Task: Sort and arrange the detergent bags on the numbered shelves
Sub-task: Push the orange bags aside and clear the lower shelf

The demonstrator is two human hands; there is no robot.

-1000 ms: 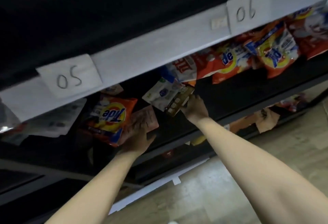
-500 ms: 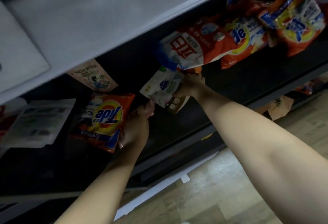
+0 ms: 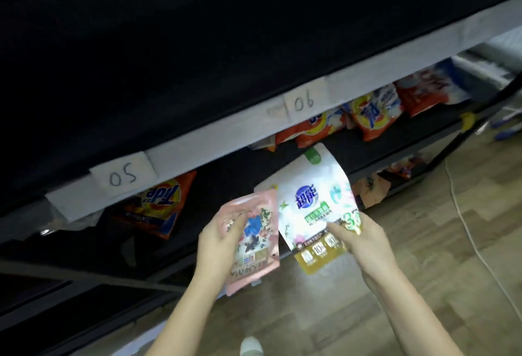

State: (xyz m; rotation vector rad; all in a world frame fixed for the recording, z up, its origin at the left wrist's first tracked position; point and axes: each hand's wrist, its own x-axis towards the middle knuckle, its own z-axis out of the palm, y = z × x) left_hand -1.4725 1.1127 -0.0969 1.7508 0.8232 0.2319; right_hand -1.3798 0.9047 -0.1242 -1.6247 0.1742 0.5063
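My left hand (image 3: 217, 238) grips a pink detergent bag (image 3: 255, 245) with a blue flower print, held out in front of the shelf. My right hand (image 3: 357, 238) pinches the lower right corner of a white bag (image 3: 313, 194) with a blue logo and a gold bottom band. Both bags hang in the air below the shelf edge. An orange Tide bag (image 3: 159, 203) lies on the shelf under label 05 (image 3: 123, 176). Several orange and red bags (image 3: 367, 114) lie under label 06 (image 3: 303, 101).
The white shelf edge strip (image 3: 214, 144) runs diagonally across the view, with a dark panel above it. A lower shelf holds more bags (image 3: 406, 168) at the right. A white cable (image 3: 466, 223) runs over the wooden floor. A shoe tip (image 3: 251, 345) shows at the bottom.
Both hands have pulled back out of the shelf, the left with the pink bag, the right with the white bag. The camera has drawn back, and both labels show again.
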